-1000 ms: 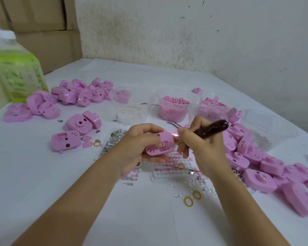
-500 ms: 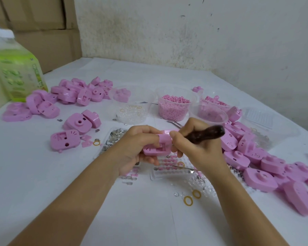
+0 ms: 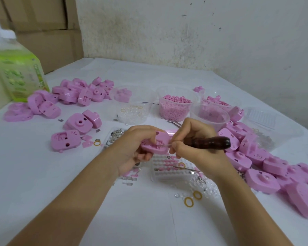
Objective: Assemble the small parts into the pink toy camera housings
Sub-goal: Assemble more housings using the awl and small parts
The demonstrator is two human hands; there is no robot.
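1. Both forearms come in from the bottom edge, which cuts them off, over the white table (image 3: 52, 183).
2. Two yellow rings (image 3: 188, 202) lie near the right forearm. The clear lenses (image 3: 201, 185) scattered beside them are too small and glassy to count.
3. A clear parts tray (image 3: 169, 168) holds rows of small pink pieces. The hands hide its far edge.
4. The left hand (image 3: 132, 148) curls its fingers round one pink housing (image 3: 158, 142), held above the tray at the centre, and covers the housing's left end. The right hand (image 3: 194, 146) pinches a tool (image 3: 210, 142) between thumb and forefinger, with the other fingers curled by its dark wooden handle. The thin metal tip meets the housing's open face; what it touches is too small to make out.
5. To the right, a right heap (image 3: 274, 167) of housings runs off the frame's edge, overlapped and uncountable.
6. To the left lie three loose housings (image 3: 66, 140), with one more yellow ring beside them. A tray of metal bits (image 3: 115, 134) is half hidden by the left hand.
7. Farther on stand four clear tubs (image 3: 133, 110). One holds lenses and rings, one pink pellets, and two hold pink parts blurred by their walls.
8. Far left sit another far heap (image 3: 75, 93), a blurred green bottle (image 3: 18, 75) and cardboard boxes (image 3: 43, 23), both cut off.
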